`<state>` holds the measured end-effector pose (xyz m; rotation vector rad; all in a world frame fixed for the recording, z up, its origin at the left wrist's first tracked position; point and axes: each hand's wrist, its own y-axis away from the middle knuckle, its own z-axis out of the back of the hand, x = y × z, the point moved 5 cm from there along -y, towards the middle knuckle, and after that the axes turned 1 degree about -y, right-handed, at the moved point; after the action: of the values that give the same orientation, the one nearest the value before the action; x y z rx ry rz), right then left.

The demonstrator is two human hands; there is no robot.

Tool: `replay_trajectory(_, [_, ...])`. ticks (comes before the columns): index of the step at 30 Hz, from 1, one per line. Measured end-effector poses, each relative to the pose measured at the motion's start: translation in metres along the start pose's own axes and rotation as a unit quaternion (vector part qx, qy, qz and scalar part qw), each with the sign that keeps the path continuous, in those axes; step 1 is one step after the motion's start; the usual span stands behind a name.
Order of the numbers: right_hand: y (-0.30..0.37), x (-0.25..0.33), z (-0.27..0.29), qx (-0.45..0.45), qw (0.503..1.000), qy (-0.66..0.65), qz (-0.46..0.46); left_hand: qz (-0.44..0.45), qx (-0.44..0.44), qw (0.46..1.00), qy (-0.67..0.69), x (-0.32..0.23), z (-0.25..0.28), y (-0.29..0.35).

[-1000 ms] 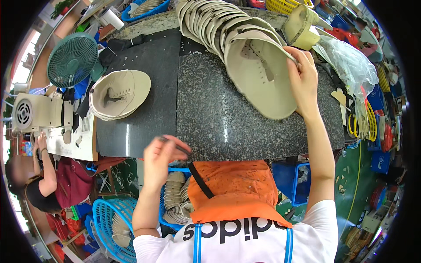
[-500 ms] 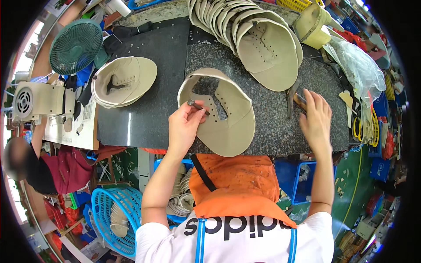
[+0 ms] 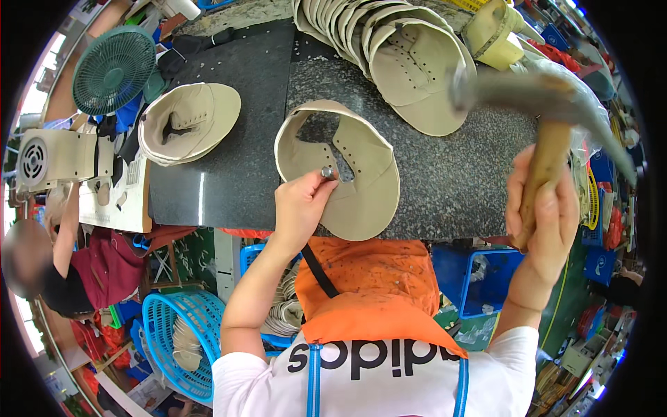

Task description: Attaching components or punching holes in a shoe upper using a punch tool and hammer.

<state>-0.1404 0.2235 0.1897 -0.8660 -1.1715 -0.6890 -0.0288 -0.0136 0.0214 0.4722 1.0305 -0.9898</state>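
In front of me a beige shoe upper [image 3: 365,212] lies on the dark stone worktop [image 3: 451,187], with rows of small holes along its opening. My left hand [image 3: 301,208] pinches a short metal punch [image 3: 327,172] over the upper, beside that opening. The punch stands roughly upright, and its lower end is hidden by my fingers. My right hand [image 3: 549,222] is wrapped round the wooden handle of a hammer [image 3: 546,160], raised above the right side of the worktop. The hammer's head is blurred by motion.
A long row of nested beige uppers [image 3: 417,90] lies at the back, and a smaller pile [image 3: 224,115] at the left. A green fan [image 3: 114,69] stands at the far left. Blue baskets [image 3: 184,340] sit below the worktop. Another person [image 3: 104,271] works at the left.
My right hand has picked up the hammer from the worktop and lifted it to the right. My left hand has turned the punch from lying slanted to upright over the upper.
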Motion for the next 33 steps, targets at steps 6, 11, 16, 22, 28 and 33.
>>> replay_trajectory(6, [-0.016, -0.062, -0.079, 0.379, 0.829, 0.405, 0.073, -0.027, -0.034, 0.994, -0.099, 0.003, 0.000, 0.002])
replay_trajectory(11, [-0.040, -0.022, -0.062, 0.239, 0.927, 0.268, 0.113, 0.110, -0.071, 0.965, 0.228, 0.029, 0.001, -0.006])
replay_trajectory(16, [-0.039, -0.010, -0.064, 0.123, 0.947, 0.239, 0.175, -0.017, -0.039, 0.998, -0.043, 0.004, -0.001, -0.007])
replay_trajectory(22, [-0.041, -0.041, -0.070, 0.296, 0.873, 0.372, 0.106, 0.103, -0.087, 0.967, 0.215, 0.021, 0.002, -0.017])
replay_trajectory(28, [-0.058, -0.004, -0.063, 0.160, 0.962, 0.203, 0.084, 0.085, -0.073, 0.990, 0.084, 0.014, -0.001, -0.015])
replay_trajectory(33, [-0.050, -0.053, -0.081, 0.314, 0.852, 0.401, 0.125, 0.018, -0.095, 0.995, 0.026, 0.017, 0.002, -0.032])
